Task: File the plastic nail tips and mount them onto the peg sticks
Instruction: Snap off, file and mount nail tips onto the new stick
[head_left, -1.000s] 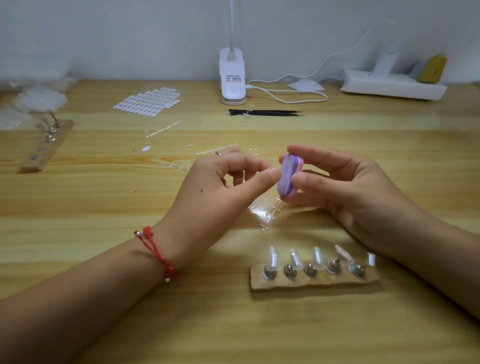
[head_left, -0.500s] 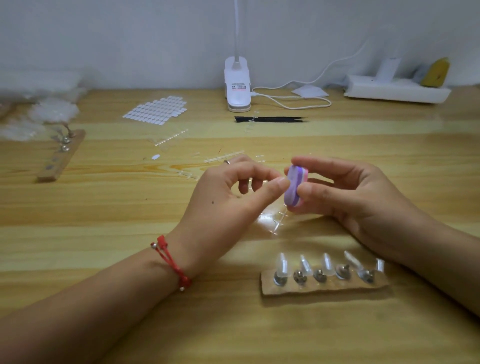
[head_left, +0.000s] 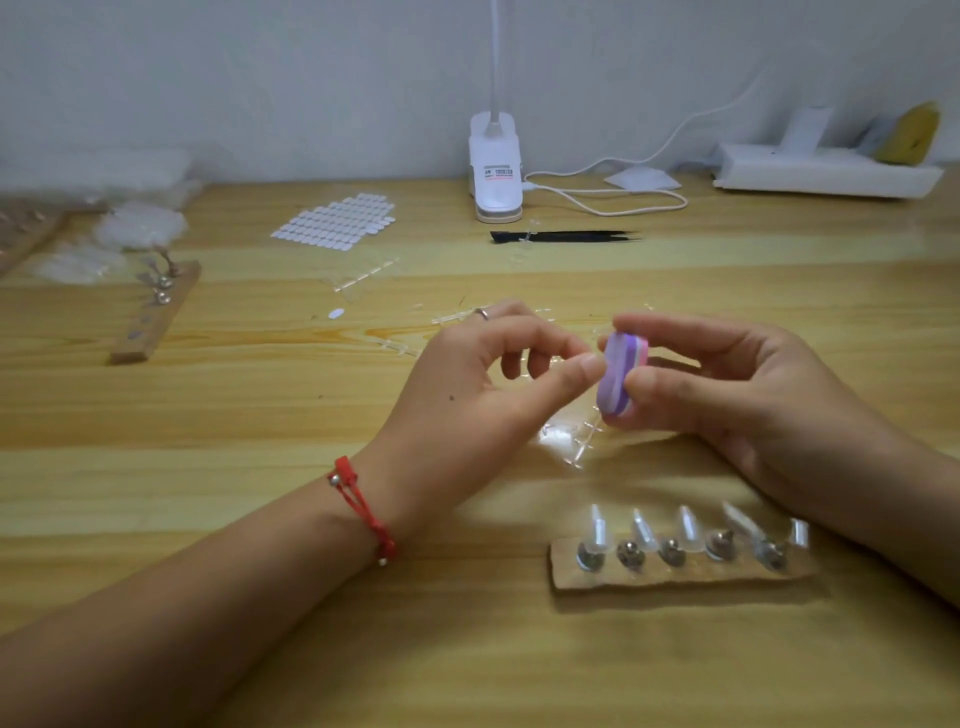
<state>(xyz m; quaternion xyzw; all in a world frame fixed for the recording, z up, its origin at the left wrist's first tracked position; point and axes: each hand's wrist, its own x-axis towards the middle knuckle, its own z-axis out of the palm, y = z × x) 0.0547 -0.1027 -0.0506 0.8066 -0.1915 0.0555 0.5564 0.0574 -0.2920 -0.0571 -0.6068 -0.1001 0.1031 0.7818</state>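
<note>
Indoors, yellow wooden desk (head_left: 156, 519), white wall (head_left: 208, 78) behind, peg sticks (head_left: 673, 551)

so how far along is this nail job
Done: near peg strip holds several clear tips. In hand: right hand grips the purple file block, left hand pinches against it; any tip is too small to see. Left: far strip looks mostly bare; clear sprues lie loose.

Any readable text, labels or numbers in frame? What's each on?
label on the white lamp base: dark printed lines, too blurred to read.
purple filing block, power strip, sticker sheet: no text visible.
Nothing else in view carries readable print.
</note>
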